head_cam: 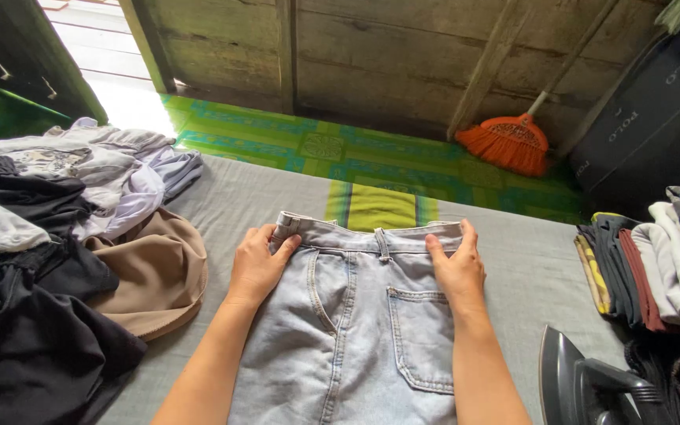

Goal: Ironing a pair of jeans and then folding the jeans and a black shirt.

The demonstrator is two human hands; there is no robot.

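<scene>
A pair of light blue jeans point(356, 330) lies flat on a grey cloth-covered surface point(529, 260), waistband away from me, back pocket facing up. My left hand point(257, 264) rests palm down on the left end of the waistband, fingers spread over the denim. On the right end of the waistband my right hand point(456, 264) presses flat, thumb along the band. Neither hand grips the fabric.
A heap of unfolded clothes point(64, 236), black, tan and pale, fills the left side. Folded garments point(655, 267) are stacked at the right. A dark clothes iron point(584, 386) stands at the lower right. An orange broom point(509, 142) leans on the wooden wall beyond a green mat.
</scene>
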